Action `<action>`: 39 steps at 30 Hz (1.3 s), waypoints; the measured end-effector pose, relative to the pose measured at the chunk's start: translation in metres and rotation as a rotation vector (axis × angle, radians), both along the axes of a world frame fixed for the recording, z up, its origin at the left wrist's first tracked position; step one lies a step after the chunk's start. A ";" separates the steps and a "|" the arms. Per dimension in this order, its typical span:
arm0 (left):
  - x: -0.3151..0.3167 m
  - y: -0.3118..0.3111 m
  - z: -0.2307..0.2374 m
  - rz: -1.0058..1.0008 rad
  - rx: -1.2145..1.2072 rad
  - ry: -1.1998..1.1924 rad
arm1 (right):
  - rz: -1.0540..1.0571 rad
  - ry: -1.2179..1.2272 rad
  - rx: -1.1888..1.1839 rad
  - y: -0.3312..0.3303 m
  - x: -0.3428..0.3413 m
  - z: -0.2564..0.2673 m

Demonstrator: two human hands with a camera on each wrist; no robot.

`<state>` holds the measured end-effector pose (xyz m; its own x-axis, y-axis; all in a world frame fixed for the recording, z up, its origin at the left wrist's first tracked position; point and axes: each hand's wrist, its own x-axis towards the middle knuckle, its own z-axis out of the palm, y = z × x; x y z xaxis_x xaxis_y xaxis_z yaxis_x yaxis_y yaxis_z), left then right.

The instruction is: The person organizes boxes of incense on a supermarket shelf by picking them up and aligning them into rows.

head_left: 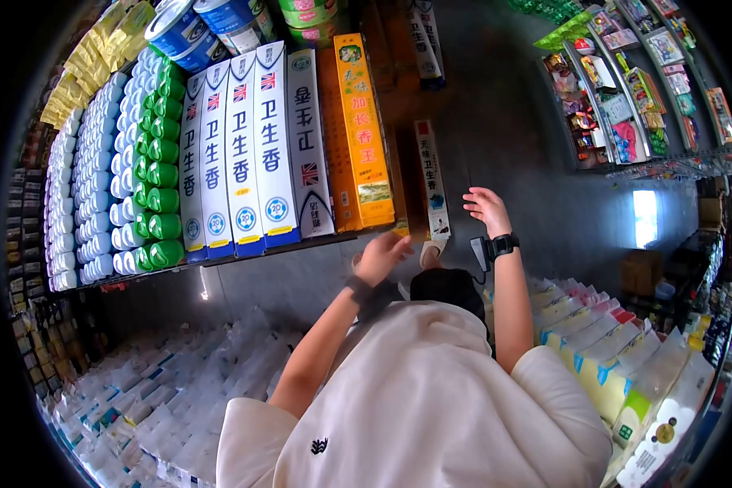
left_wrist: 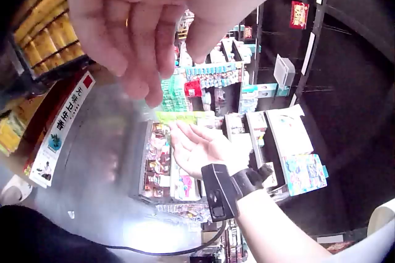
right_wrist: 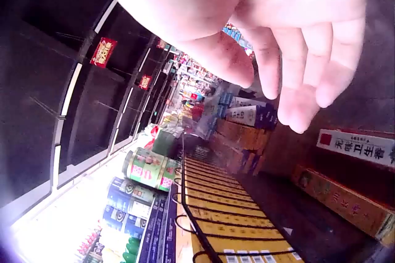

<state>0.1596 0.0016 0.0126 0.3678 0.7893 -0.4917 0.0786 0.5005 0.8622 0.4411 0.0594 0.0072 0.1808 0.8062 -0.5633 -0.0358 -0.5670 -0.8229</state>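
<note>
The left hand (head_left: 385, 256) is just below the near end of an orange box (head_left: 364, 130), its fingers loosely bent; whether it touches the shelf edge cannot be told. In the left wrist view that hand (left_wrist: 139, 25) hangs with relaxed fingers and nothing in them. Held up apart from the goods, the right hand (head_left: 490, 213) has its fingers spread; the right wrist view shows this hand (right_wrist: 290, 41) empty, fingers slightly bent. Between the hands, lower down, lies a long white box (head_left: 433, 179), also visible in the left wrist view as a white box (left_wrist: 62, 128).
White boxes (head_left: 240, 150) stand beside the orange one, with green bottles (head_left: 161, 175) farther left and blue tins (head_left: 183, 37) behind. Packaged goods (head_left: 602, 346) fill the near right. A shelf rack (head_left: 642, 89) stands at the back right. Grey floor (head_left: 561, 220) shows between.
</note>
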 end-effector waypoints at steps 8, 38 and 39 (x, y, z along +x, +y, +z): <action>0.095 0.077 0.012 0.082 -0.001 0.072 | 0.003 0.005 -0.068 0.132 0.061 -0.056; 0.208 0.257 -0.115 0.438 -0.186 0.175 | 0.194 0.528 -0.078 0.337 0.088 -0.158; 0.210 0.256 -0.111 0.482 -0.213 0.149 | 0.213 0.581 -0.077 0.323 0.094 -0.151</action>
